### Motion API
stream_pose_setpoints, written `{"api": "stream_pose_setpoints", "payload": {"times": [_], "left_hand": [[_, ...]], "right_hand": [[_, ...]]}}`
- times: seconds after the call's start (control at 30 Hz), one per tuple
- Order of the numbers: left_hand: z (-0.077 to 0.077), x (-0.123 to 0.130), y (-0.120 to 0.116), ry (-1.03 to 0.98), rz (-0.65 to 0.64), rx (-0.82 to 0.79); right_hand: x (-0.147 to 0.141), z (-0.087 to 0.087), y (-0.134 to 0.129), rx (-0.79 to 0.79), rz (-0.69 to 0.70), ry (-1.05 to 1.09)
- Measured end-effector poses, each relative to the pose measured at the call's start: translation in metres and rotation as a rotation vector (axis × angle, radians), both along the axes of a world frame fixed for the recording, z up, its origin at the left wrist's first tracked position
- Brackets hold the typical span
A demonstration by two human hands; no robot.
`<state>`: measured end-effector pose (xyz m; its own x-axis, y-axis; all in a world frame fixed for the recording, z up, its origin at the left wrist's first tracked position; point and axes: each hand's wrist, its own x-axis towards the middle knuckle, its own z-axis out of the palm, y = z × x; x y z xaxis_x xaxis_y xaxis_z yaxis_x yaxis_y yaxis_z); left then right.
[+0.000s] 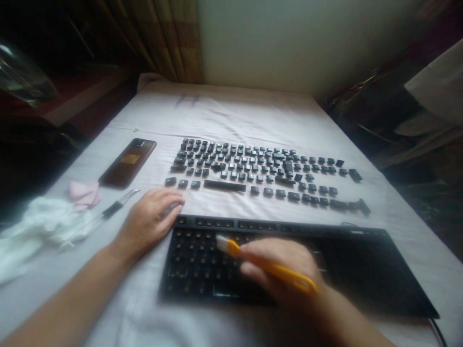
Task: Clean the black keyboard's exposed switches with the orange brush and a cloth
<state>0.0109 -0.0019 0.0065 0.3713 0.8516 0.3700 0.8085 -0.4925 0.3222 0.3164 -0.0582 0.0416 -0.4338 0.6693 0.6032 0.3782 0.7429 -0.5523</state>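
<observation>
A black keyboard with its keycaps off lies across the near part of the cloth, its bare key sockets showing on the left. My right hand is closed round an orange-handled brush, the pale bristles over the upper left sockets. At the keyboard's upper left corner rests my left hand, its fingers loosely bent and the thumb apart from them. It holds nothing that I can see. Beyond the keyboard, loose black keycaps are laid out in rows, with a long space bar keycap among them.
A dark phone lies at the left. Near it are a pink cloth, a wire tool with a black middle and a crumpled white cloth. A cable leaves the keyboard's lower right. A pale sheet covers the surface.
</observation>
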Motion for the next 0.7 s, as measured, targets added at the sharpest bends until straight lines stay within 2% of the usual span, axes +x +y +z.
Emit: {"api": "stream_pose_setpoints", "payload": {"times": [0.17, 0.37, 0.6, 0.7], "left_hand": [[0.001, 0.002, 0.000, -0.022, -0.001, -0.004], [0.000, 0.002, 0.000, -0.034, 0.016, -0.022], [0.000, 0.002, -0.001, -0.013, -0.006, 0.004], [0.000, 0.003, -0.001, -0.021, -0.004, -0.008]], "right_hand": [[-0.004, 0.007, -0.004, -0.044, 0.074, -0.037], [-0.005, 0.020, -0.002, -0.014, -0.066, -0.083], [-0.029, 0.004, -0.006, 0.081, -0.021, -0.117], [-0.031, 0.003, -0.011, 0.052, 0.011, -0.123]]}}
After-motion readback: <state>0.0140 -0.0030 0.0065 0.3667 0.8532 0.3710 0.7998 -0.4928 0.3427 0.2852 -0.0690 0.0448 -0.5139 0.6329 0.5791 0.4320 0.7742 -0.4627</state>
